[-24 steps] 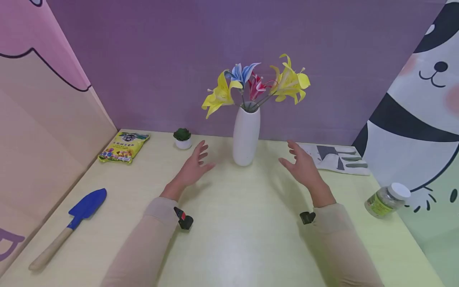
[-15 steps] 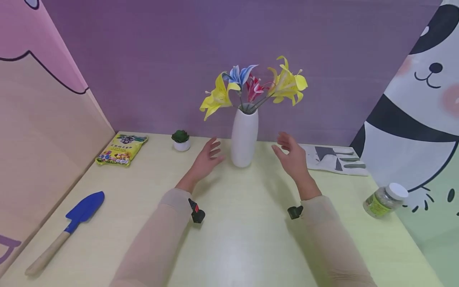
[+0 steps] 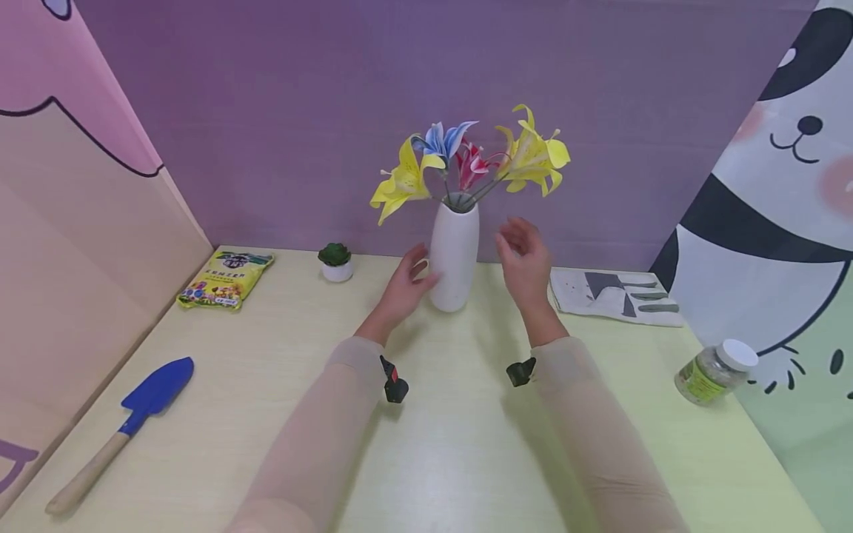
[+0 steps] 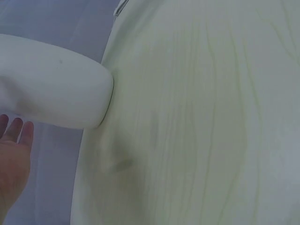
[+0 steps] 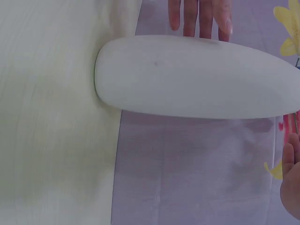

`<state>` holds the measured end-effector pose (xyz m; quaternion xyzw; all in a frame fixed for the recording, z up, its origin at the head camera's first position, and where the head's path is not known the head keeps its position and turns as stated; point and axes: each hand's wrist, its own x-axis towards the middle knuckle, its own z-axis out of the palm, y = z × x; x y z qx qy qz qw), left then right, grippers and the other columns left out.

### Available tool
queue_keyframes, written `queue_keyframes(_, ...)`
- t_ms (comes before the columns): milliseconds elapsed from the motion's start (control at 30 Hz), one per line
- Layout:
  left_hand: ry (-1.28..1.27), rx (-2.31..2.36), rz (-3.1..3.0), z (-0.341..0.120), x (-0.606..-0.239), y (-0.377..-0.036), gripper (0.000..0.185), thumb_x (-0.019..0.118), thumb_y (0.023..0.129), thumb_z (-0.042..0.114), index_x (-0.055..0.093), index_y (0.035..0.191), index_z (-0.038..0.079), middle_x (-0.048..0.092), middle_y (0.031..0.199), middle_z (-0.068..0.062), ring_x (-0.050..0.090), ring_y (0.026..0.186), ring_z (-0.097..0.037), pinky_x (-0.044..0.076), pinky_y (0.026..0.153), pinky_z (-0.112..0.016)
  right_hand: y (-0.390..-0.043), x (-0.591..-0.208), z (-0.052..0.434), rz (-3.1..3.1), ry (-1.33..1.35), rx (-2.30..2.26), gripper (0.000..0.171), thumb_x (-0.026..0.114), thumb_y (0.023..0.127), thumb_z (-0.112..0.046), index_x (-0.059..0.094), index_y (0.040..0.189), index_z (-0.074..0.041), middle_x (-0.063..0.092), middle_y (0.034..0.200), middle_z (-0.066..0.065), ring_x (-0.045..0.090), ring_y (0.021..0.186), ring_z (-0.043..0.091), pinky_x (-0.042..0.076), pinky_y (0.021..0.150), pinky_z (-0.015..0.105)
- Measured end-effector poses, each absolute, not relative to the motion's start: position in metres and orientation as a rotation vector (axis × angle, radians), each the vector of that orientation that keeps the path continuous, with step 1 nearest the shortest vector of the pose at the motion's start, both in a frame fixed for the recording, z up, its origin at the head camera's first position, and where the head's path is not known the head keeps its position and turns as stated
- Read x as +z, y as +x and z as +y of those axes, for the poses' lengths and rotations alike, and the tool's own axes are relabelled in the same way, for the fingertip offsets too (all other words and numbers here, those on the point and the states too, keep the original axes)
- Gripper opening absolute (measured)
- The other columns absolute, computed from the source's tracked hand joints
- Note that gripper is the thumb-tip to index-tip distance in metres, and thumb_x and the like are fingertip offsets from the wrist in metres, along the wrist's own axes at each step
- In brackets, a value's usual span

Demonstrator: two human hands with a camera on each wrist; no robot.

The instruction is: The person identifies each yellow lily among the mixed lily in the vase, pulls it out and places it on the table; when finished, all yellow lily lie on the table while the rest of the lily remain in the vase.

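Note:
A tall white vase (image 3: 455, 255) stands at the back middle of the pale table (image 3: 440, 444) and holds yellow, blue and red paper flowers (image 3: 466, 159). My left hand (image 3: 408, 285) is open beside the vase's lower left side, very close to it; contact cannot be told. My right hand (image 3: 523, 263) is open to the right of the vase, a small gap away, fingers raised. The left wrist view shows the vase (image 4: 51, 89) above the left hand (image 4: 13, 161). In the right wrist view the vase (image 5: 197, 77) fills the middle, with the right hand (image 5: 291, 183) at the lower right edge.
A blue trowel (image 3: 156, 385) with a wooden handle lies at the front left. At the back left are a yellow packet (image 3: 225, 277) and a small potted succulent (image 3: 335, 261). Grey-and-white gloves (image 3: 616, 296) lie right of the vase, with a white-capped jar (image 3: 716, 363) nearer the right wall.
Both hands have moved forward and inward, closing in on the vase from either side. The right hand has also risen. The vase has not moved.

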<state>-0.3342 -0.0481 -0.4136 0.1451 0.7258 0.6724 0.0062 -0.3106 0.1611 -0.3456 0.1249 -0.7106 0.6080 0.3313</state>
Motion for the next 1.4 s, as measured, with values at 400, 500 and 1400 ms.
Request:
queue_keyframes(400,0.483,2.157,2.314,-0.042,-0.409,-0.342,0.067,0.061,0.097,0.014,0.024,0.154,0.01,0.029,0.156,-0.008,0.03,0.141,-0.024,0.035,0.11,-0.037,-0.327,-0.335,0.138,-1.779,0.234,1.662,0.035,0.071,0.089,-0.005,0.06,0.121,0.006,0.066,0.107,0.018,0.063,0.099,0.026,0.052,0.09,0.028)
queue_keyframes(500,0.482,2.159,2.311,-0.039,-0.407,-0.342,0.066,0.061,0.097,0.013,0.025,0.153,0.01,0.029,0.155,-0.007,0.03,0.14,-0.023,0.036,0.109,-0.036,-0.329,-0.33,0.136,-1.773,0.225,1.639,0.034,0.071,0.089,-0.004,0.061,0.12,0.004,0.066,0.107,0.016,0.063,0.099,0.024,0.052,0.089,0.027)
queue_keyframes(1400,0.367,2.155,2.335,-0.029,-0.404,-0.34,0.063,0.061,0.096,0.009,0.03,0.151,0.011,0.034,0.153,-0.009,0.035,0.137,-0.026,0.034,0.111,-0.039,-0.347,-0.315,0.113,-1.64,0.064,1.668,0.032,0.074,0.088,-0.008,0.063,0.117,0.0,0.069,0.1,0.012,0.066,0.091,0.02,0.054,0.085,0.026)
